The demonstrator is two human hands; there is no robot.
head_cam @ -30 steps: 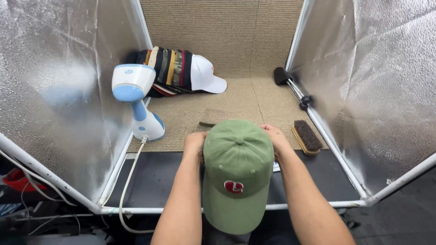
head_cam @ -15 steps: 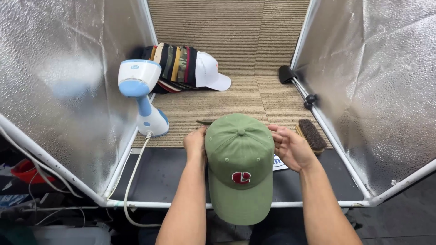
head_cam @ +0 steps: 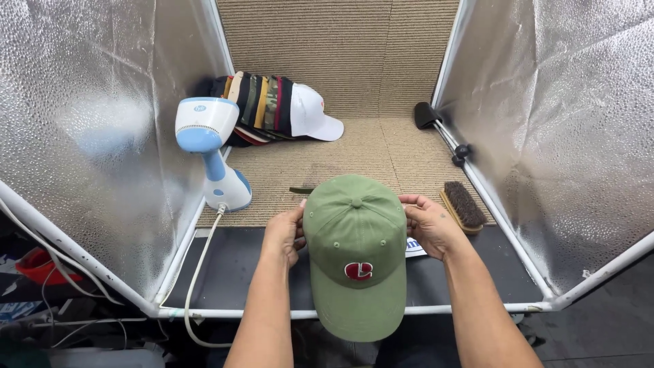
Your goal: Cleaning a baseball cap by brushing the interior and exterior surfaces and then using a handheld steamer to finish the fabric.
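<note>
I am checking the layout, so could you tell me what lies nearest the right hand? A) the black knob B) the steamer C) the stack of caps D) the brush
D: the brush lies on the mat just beside the right hand, which holds the green cap.

Leaving open carpet beyond the green cap; blocking left of it, steamer; right, brush; far behind, stacked caps.

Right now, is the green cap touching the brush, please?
Apart. The head view shows the green cap held between both hands, with the right hand and bare mat between it and the brush.
</note>
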